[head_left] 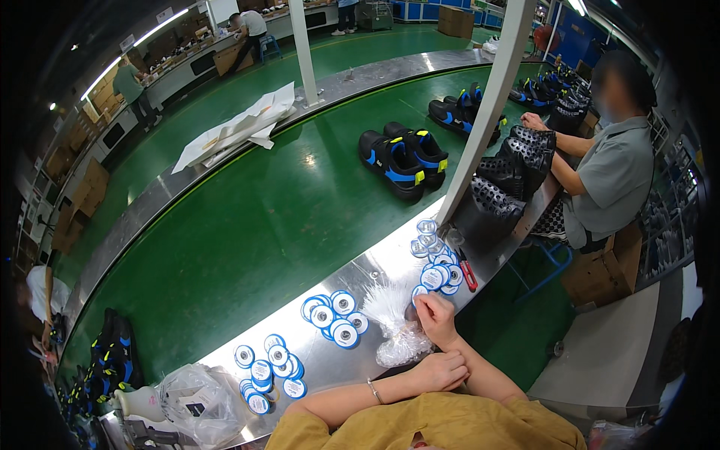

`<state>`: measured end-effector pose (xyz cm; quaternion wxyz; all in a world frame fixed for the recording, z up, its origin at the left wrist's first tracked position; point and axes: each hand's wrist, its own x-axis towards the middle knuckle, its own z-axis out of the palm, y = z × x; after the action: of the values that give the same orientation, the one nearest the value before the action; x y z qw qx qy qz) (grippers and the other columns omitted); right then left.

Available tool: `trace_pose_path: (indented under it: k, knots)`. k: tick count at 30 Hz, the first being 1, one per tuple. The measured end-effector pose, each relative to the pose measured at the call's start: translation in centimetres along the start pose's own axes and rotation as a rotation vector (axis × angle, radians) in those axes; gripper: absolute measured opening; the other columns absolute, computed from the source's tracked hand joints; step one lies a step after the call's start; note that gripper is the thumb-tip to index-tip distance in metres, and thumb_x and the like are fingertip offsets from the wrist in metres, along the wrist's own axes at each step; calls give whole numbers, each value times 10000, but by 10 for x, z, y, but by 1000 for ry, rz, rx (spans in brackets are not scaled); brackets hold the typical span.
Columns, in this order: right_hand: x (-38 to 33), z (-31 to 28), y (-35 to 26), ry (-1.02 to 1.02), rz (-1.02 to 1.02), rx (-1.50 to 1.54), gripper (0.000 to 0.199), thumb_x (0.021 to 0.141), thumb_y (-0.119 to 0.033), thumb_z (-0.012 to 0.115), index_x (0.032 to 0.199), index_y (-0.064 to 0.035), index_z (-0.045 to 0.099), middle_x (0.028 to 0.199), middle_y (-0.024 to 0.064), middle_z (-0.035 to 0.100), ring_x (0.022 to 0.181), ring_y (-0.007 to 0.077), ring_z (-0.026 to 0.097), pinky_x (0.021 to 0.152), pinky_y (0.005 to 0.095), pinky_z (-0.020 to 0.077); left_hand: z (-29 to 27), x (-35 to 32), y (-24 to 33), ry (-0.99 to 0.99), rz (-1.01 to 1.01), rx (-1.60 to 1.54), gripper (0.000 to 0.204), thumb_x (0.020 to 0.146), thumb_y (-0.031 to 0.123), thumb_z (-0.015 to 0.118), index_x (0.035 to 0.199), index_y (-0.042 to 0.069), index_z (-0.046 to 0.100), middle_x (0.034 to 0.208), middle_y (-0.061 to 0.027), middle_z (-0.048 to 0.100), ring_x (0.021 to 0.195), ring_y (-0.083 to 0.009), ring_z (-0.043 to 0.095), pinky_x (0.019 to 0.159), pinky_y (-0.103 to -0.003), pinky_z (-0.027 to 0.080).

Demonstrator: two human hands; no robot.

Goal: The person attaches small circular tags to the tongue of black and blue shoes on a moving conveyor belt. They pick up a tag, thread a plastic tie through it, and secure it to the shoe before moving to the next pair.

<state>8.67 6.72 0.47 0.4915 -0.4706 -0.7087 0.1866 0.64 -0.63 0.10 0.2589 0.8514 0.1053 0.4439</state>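
Note:
My right hand [436, 318] is closed, its fingers curled at the edge of a round blue-and-white tag [420, 292]. Whether they grip this tag is hidden. My left hand [439, 370], bracelet on its wrist, is closed with fingers bent and lies against my right forearm; nothing shows in it. Beside my right hand stands a bundle of clear plastic fasteners [394, 319], its lower part in clear wrapping. Loose piles of round tags [343, 334] spread along the metal ledge [300, 279], and more tags [433, 277] lie beyond my right hand near red-handled snippers [466, 271].
A green conveyor belt [247, 247] runs past the ledge, carrying black-and-blue shoes [397, 163]. A white post [480, 112] rises at the ledge. On the right a co-worker [619, 165] sits by black perforated shapes [525, 154]. A plastic bag [202, 401] lies lower left.

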Motion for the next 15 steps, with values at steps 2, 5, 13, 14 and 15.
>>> trace_pose_path:
  k: [2,5,13,14,15]
  knots:
    - [-1,0,0,1,-3,-1,15,847,8,632,838,6,621,653,122,524,526,270,512,480,348,376,1,0,0,-2,1,2,169,801,107,680,749,52,528,763,-74,488,723,-232,545,578,-312,488]
    - [0,-1,0,7,-13,-2,14,844,10,635,838,7,622,653,120,528,525,267,513,479,348,377,1,0,1,-5,0,10,166,801,106,679,751,53,530,763,-72,489,722,-229,545,581,-310,488]
    - [-1,-2,0,7,-8,-2,19,847,10,632,835,8,617,645,118,524,520,264,508,476,348,372,2,1,2,4,-3,-2,160,800,98,678,753,53,532,762,-72,493,719,-227,546,580,-307,487]
    - [-1,-2,-1,5,-8,-2,20,848,10,632,835,8,617,644,118,523,519,263,507,476,348,371,2,1,2,5,-4,-4,161,800,98,678,752,53,532,761,-72,493,718,-227,545,579,-308,487]
    - [-1,-3,-1,3,-9,-2,20,848,9,632,835,8,617,644,117,522,518,262,506,475,348,370,2,1,3,6,-5,-7,161,800,98,678,751,53,531,761,-72,493,717,-227,545,578,-308,487]
